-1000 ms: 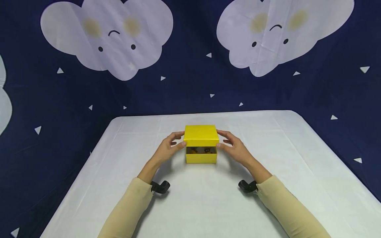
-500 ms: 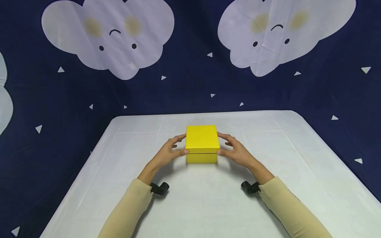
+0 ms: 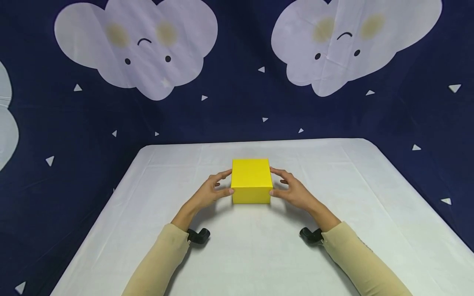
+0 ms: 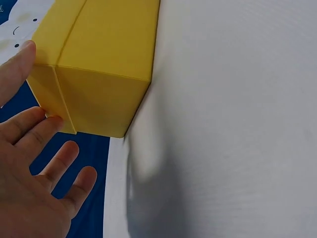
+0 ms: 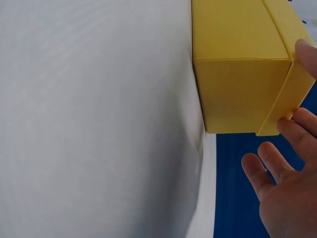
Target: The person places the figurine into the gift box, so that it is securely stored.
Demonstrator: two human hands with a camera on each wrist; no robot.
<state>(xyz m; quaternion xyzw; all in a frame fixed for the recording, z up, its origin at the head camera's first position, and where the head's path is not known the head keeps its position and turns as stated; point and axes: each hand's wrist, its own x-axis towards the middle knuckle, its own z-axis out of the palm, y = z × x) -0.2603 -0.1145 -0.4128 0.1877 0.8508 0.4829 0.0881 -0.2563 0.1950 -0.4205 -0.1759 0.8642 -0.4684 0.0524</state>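
A yellow box (image 3: 252, 200) stands on the white-covered table, and its yellow lid (image 3: 251, 172) sits down over the top, hiding the inside. My left hand (image 3: 207, 193) holds the lid at its left side, thumb at the front corner and fingertips further back. The right hand (image 3: 295, 192) mirrors this on the right side. In the left wrist view, the index and middle fingertips lie against the lid (image 4: 53, 37), while the other two fingers stand off from it. Similarly, the right wrist view has a thumb and two fingertips at the lid (image 5: 283, 17) above its seam.
A white cloth (image 3: 252, 255) covers the table around the box. Behind it hangs a dark blue backdrop (image 3: 237, 115) with clouds and small white triangles. Black wrist mounts (image 3: 199, 236) stick out inward from both beige sleeves (image 3: 157, 259).
Both hands have lowered the lid onto the box. One second ago a gap showed small dark and orange items inside; now the front is covered. The hands came down slightly with it.
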